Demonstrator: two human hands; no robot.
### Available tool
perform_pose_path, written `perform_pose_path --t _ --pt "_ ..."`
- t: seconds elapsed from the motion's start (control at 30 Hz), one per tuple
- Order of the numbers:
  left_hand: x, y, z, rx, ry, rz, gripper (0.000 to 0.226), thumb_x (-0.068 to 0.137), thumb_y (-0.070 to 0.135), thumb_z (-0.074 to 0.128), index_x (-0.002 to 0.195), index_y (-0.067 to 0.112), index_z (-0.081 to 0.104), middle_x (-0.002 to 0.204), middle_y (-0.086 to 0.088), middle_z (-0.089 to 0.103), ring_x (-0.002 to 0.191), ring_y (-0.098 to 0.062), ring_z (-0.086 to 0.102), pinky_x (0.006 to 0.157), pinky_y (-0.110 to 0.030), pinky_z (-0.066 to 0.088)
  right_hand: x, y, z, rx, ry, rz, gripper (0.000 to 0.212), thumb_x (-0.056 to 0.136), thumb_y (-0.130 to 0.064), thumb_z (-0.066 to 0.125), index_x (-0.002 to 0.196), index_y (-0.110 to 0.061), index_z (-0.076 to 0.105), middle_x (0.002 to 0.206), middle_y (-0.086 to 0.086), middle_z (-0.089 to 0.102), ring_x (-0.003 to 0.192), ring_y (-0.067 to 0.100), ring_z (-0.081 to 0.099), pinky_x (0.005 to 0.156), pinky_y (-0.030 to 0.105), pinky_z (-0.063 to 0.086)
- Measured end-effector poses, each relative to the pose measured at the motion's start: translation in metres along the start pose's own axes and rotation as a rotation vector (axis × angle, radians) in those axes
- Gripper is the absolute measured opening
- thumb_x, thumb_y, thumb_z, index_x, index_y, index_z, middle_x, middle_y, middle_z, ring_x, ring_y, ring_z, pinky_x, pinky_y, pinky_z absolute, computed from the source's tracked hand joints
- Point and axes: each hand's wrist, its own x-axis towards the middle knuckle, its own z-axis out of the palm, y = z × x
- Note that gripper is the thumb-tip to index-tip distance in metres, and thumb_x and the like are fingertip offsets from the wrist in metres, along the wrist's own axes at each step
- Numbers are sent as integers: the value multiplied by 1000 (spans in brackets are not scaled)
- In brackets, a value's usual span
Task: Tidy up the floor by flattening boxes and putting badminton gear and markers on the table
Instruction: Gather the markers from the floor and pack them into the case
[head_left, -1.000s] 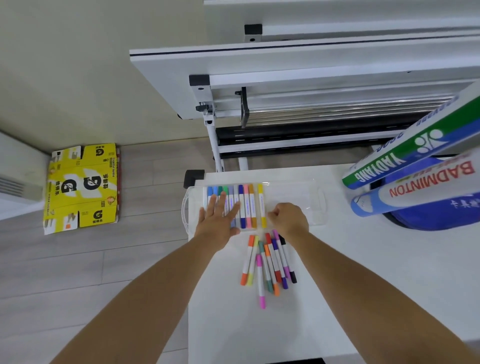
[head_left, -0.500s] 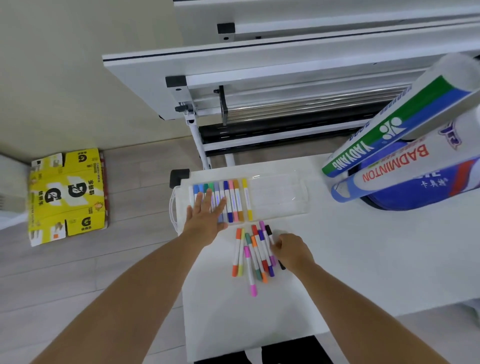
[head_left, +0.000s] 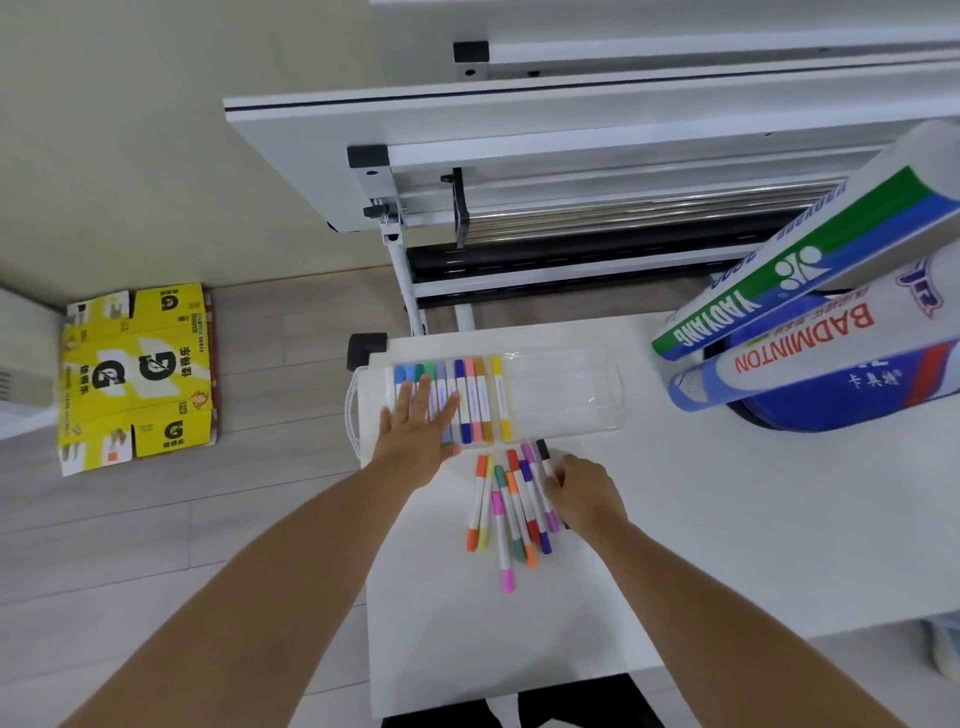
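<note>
A clear marker case (head_left: 561, 395) lies on the white table (head_left: 727, 545), with a row of coloured markers (head_left: 475, 400) filling its left half. My left hand (head_left: 415, 436) rests flat on that row, fingers straight. Several loose markers (head_left: 506, 519) lie in a bunch just in front of the case. My right hand (head_left: 584, 493) is at the right side of the bunch, fingers curled on the black marker (head_left: 543, 448). Two shuttlecock tubes (head_left: 769, 296) (head_left: 810, 353) lean on a blue racket bag (head_left: 841, 410) at the table's right.
A flattened yellow box (head_left: 135, 374) lies on the wooden floor by the wall at the left. A white folding frame (head_left: 571, 119) with a black bar stands behind the table. The table's left edge runs just left of the case.
My right hand has come back from the case to the loose markers and closed on the black one. My left hand has stayed flat on the markers in the case.
</note>
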Motion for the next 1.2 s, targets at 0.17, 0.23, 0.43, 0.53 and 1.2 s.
perform_pose_path --t 0.17,0.23,0.43,0.53,1.2 --pt "2 1 1 -2 9 -9 79 97 58 40 154 41 -12 160 -6 -30 145 -32 -28 118 -55 -1 12 -32 -28 285 74 -63 21 95 -28 52 78 -15 55 70 0 59 64 13 58 57 20 45" --pt "2 1 2 6 18 -10 78 97 59 40 154 41 -12 160 -6 -30 145 -32 -28 118 -55 0 22 -45 -37 395 53 -59 20 96 -22 49 81 -10 55 71 1 56 65 14 55 56 19 42" --pt "4 0 6 0 39 -14 78 97 59 40 153 42 -12 159 -5 -31 144 -32 -30 118 -55 -1 57 -65 -43 370 -20 -70 26 100 -22 44 85 -6 58 77 5 57 71 16 54 65 23 40" --pt "6 -1 9 -5 48 -14 78 98 59 39 153 43 -13 159 -4 -32 143 -31 -31 118 -55 -2 72 -70 -42 301 -9 -94 27 101 -21 42 80 -10 54 69 -2 51 70 15 52 59 20 35" --pt "6 -2 11 -14 46 -21 78 98 59 40 153 43 -14 159 -4 -31 144 -30 -31 118 -56 -1 84 -75 -31 287 91 -5 22 90 -33 66 91 -12 59 79 0 58 64 11 52 54 15 34"
